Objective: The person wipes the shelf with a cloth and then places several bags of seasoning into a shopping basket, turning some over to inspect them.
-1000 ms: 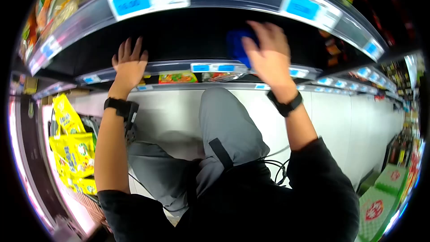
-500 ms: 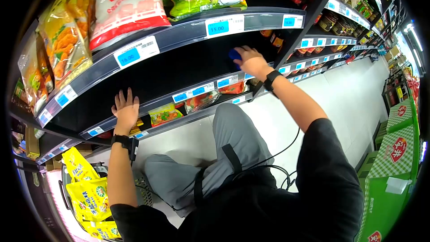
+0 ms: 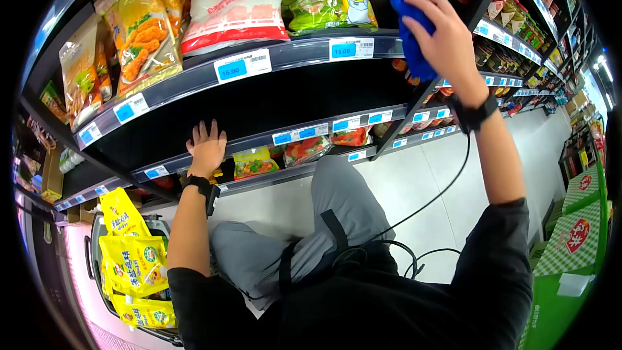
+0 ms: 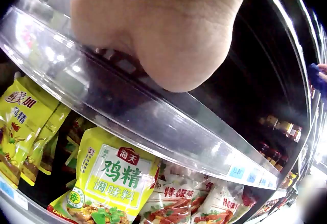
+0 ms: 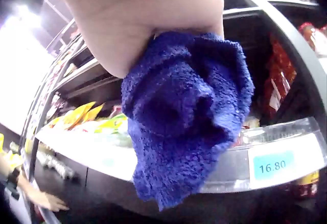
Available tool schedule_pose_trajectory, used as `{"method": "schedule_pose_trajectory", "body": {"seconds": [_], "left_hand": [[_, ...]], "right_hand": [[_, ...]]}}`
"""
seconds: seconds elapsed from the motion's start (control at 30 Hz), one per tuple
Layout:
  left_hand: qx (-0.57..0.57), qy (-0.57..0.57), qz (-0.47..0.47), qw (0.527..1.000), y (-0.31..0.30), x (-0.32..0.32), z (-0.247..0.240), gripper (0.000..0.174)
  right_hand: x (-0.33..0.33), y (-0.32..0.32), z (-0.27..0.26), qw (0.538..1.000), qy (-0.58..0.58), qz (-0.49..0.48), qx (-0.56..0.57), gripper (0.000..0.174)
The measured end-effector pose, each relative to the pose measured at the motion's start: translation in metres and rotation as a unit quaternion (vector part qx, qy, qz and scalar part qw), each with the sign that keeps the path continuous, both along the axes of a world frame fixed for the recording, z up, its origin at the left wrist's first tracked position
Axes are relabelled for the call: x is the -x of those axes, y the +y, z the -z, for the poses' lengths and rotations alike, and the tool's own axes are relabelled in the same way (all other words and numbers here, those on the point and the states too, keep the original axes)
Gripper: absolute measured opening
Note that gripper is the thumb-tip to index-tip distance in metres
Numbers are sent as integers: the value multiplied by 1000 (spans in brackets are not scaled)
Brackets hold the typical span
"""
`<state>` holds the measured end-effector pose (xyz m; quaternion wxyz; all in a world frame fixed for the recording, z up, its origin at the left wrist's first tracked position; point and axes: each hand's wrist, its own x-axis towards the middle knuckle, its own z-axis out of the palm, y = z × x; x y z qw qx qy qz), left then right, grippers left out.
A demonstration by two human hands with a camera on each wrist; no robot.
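A blue cloth (image 3: 414,42) hangs from the right hand (image 3: 447,42), which grips it in front of the upper shelf's right end. Close up in the right wrist view, the crumpled fluffy cloth (image 5: 184,111) covers the fingers below the palm. The left hand (image 3: 207,148) rests with spread fingers at the front edge of the lower dark shelf (image 3: 272,100). From the left wrist view, the heel of that hand (image 4: 168,35) lies over the clear shelf edge strip (image 4: 133,106); its fingers are hidden there.
Bagged seasonings (image 3: 236,6) stand on the upper shelf, and packets (image 3: 256,163) lie on the bottom one. Yellow bags (image 3: 133,266) fill a basket at the lower left. Jars (image 3: 512,10) line shelves at the right. A black cable (image 3: 447,188) runs from the right wrist. Green boxes (image 3: 567,246) stand far right.
The right hand has lifted the blue cloth out of the dark shelf, up and to the right, to the upper shelf's end. The left hand stays at the lower shelf's edge. The head view has shifted.
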<state>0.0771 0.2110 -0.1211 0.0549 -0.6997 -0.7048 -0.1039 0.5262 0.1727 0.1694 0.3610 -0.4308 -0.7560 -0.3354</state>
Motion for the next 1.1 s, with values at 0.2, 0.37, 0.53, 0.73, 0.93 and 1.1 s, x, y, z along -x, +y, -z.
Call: {"method": "schedule_pose_trajectory", "body": {"seconds": [0.2,0.37,0.53,0.73,0.93,1.1], "left_hand": [[1,-1,2,1000,-1,2,2,53],[10,3,-1,1000,2,1,0,54],[-3,-9,6,1000,-1,-1,-1,52],[-20,-2,16,1000,2,1,6,52],[-127,22,30,991,0,-6,3,44],[-183,9,30,983,-6,-3,7,42]], "right_hand": [[-12,54,-5,994,-21,78,68,23],[55,23,-3,987,-80,-112,-79,11],[132,10,44,985,-50,-159,-37,19],[151,20,62,992,-32,-109,-55,19],[159,16,62,992,23,-121,-9,12],[177,15,71,985,80,-135,69,22]]}}
